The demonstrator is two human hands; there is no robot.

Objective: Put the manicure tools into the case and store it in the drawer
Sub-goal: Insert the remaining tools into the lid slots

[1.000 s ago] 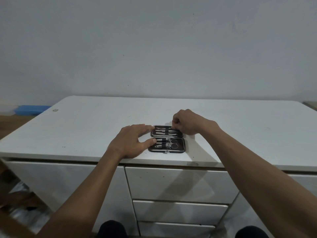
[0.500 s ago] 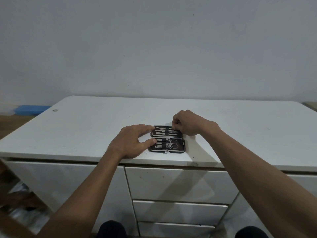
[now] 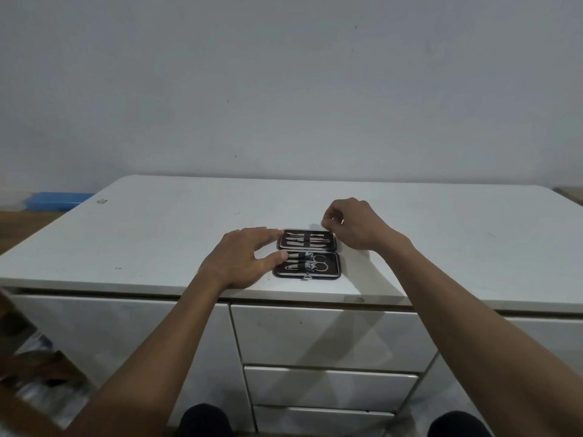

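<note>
While the case [image 3: 307, 253] lies open flat near the front edge of the desk [image 3: 157, 234], your left hand [image 3: 243, 260] rests at its left side, fingers relaxed and spread, index tip at the far half and thumb tip at the near half. Your right hand [image 3: 353, 227] hovers at the far right corner of the case, fingers curled; whether it pinches anything cannot be told. Tools [image 3: 304, 242] sit in both halves. Below the desk top, the drawers [image 3: 328, 339] are closed.
</note>
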